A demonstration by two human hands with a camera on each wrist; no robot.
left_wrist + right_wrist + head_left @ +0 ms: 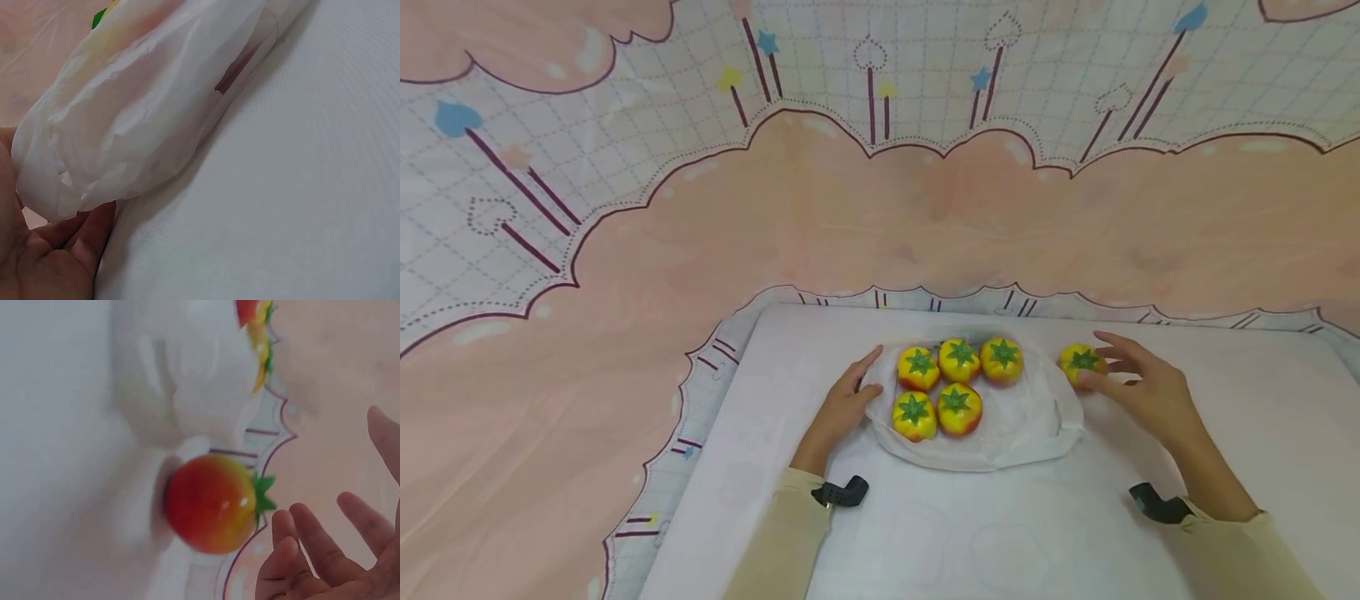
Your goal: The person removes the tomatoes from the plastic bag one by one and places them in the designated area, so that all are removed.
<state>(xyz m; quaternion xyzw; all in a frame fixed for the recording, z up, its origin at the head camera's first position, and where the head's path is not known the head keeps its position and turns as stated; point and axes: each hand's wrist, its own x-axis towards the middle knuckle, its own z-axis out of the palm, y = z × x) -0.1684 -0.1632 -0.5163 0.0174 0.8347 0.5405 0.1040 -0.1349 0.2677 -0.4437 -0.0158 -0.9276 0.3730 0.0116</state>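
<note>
A white plastic bag (1015,425) lies spread on the table, with several round yellow-and-red toy tomatoes (958,408) with green star-shaped tops on it in two rows. My left hand (842,408) holds the bag's left edge, thumb at the near side. In the left wrist view the bag's crumpled edge (125,144) sits between thumb and fingers. One more toy tomato (212,503) stands on the table just right of the bag. My right hand (1150,392) is around its right side in the head view; the right wrist view shows the fingers spread and apart from it.
The white table (925,533) runs under everything. Behind it hangs a pink-and-white patterned cloth (925,217), which also drops past the table's left edge. A dark wrist camera (850,492) sits on the left wrist, another (1157,504) on the right.
</note>
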